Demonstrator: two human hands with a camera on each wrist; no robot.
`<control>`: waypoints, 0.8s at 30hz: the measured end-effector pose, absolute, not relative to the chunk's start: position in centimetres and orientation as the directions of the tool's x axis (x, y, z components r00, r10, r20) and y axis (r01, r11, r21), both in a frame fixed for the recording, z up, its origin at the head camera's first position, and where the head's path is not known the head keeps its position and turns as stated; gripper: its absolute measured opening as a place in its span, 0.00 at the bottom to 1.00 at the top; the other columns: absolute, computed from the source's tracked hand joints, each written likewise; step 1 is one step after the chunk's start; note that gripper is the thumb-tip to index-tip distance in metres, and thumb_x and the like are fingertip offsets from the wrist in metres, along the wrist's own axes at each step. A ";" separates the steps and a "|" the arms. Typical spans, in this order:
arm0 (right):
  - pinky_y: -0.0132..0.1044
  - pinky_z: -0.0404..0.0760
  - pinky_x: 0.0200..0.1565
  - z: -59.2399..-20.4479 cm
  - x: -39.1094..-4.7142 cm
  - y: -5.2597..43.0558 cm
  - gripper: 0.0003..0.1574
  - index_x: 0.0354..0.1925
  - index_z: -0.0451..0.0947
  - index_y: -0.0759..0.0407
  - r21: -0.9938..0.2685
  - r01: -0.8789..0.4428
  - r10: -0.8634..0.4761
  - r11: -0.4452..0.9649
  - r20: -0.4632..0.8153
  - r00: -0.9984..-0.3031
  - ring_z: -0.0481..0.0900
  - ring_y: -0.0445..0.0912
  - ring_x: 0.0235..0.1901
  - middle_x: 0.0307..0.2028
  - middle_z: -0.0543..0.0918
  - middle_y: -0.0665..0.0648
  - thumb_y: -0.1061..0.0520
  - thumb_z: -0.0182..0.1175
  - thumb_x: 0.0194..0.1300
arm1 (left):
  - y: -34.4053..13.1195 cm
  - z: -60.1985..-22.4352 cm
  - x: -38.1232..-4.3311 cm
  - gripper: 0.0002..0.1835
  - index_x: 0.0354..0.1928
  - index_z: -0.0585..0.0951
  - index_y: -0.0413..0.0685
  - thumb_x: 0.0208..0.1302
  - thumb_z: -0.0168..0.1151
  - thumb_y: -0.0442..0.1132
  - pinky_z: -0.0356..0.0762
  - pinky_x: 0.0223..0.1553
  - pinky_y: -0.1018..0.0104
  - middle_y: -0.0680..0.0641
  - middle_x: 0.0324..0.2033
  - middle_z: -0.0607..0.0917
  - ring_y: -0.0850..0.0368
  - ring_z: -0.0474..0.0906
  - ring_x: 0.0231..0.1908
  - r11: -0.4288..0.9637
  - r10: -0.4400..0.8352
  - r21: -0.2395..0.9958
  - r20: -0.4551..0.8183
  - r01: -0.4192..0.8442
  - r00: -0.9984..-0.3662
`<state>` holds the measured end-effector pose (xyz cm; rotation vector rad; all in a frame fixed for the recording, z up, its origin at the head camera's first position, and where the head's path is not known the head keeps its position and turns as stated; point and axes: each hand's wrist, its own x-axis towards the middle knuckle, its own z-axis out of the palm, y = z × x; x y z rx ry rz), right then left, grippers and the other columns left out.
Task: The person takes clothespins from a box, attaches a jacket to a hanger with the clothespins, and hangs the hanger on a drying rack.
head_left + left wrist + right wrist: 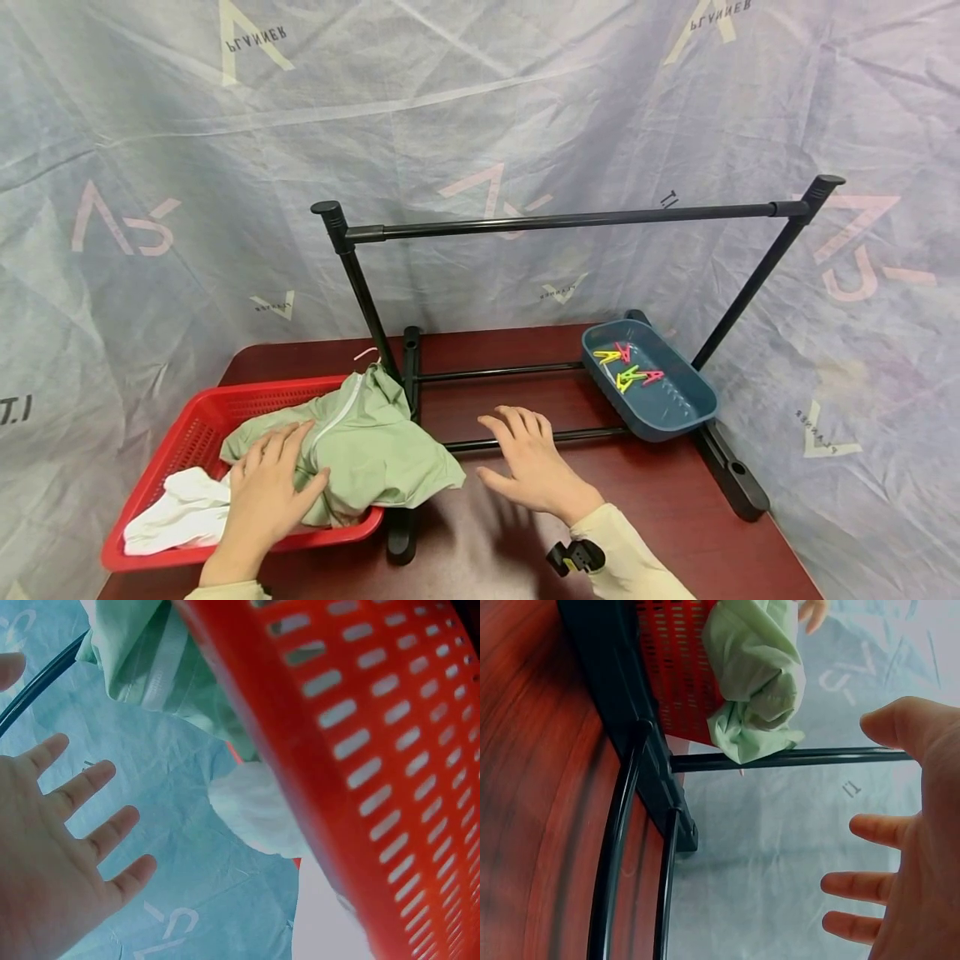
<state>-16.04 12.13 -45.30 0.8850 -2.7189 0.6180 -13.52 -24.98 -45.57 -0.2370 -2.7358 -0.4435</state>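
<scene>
Both left grip (pixel 272 487) and right grip (pixel 528 467) spread near a garment (pixel 390 454), a rack post (pixel 363 292) between basket (pixel 247 404) and tray (pixel 678 400).

Remotely, I see the basket (pixel 217 419), garment (pixel 382 454) atop, left of the rack (pixel 570 222), whose right base carries the tray (pixel 678 398).

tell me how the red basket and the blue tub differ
The red basket has slotted walls; the blue tub shows solid ones. The red basket is larger, the blue tub smaller. The red basket has white cloth inside and a green garment across it; the blue tub holds colourful clothespins. Both are open-topped.
</scene>
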 end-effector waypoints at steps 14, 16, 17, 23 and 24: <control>0.59 0.58 0.60 -45.4 -16.4 10.6 0.39 0.66 0.68 0.54 -0.308 -0.625 -0.545 0.718 0.310 -0.779 0.65 0.58 0.60 0.59 0.71 0.62 0.38 0.60 0.63 | -26.1 -46.2 -14.4 0.36 0.67 0.68 0.46 0.59 0.65 0.53 0.56 0.49 0.30 0.36 0.60 0.71 0.30 0.61 0.59 0.935 0.105 0.286 0.340 0.209 -0.935; 0.59 0.59 0.60 -45.5 -16.4 10.4 0.39 0.66 0.68 0.54 -0.307 -0.623 -0.548 0.719 0.302 -0.780 0.65 0.57 0.60 0.59 0.71 0.61 0.38 0.60 0.63 | -26.3 -46.4 -14.5 0.37 0.67 0.68 0.46 0.59 0.64 0.54 0.56 0.49 0.30 0.36 0.60 0.70 0.30 0.61 0.59 0.935 0.097 0.292 0.333 0.200 -0.938; 0.59 0.59 0.60 -45.5 -16.4 10.3 0.39 0.66 0.68 0.54 -0.308 -0.623 -0.549 0.719 0.298 -0.781 0.65 0.57 0.60 0.59 0.71 0.61 0.37 0.60 0.63 | -26.4 -46.4 -14.6 0.37 0.67 0.68 0.46 0.59 0.65 0.54 0.56 0.49 0.29 0.36 0.61 0.70 0.30 0.61 0.59 0.936 0.093 0.293 0.333 0.196 -0.938; 0.58 0.58 0.61 -45.7 -16.5 9.7 0.39 0.67 0.67 0.53 -0.313 -0.623 -0.553 0.717 0.288 -0.782 0.65 0.56 0.60 0.60 0.70 0.61 0.37 0.59 0.63 | -27.0 -46.5 -15.0 0.38 0.68 0.67 0.45 0.59 0.65 0.55 0.57 0.48 0.28 0.34 0.61 0.70 0.28 0.62 0.59 0.941 0.086 0.283 0.327 0.184 -0.941; 0.58 0.58 0.61 -45.7 -16.4 9.6 0.39 0.67 0.67 0.53 -0.312 -0.625 -0.556 0.715 0.289 -0.780 0.65 0.56 0.60 0.60 0.70 0.60 0.37 0.59 0.64 | -27.0 -46.5 -15.0 0.38 0.68 0.66 0.45 0.59 0.64 0.55 0.57 0.48 0.28 0.34 0.61 0.70 0.28 0.62 0.58 0.942 0.084 0.283 0.324 0.181 -0.942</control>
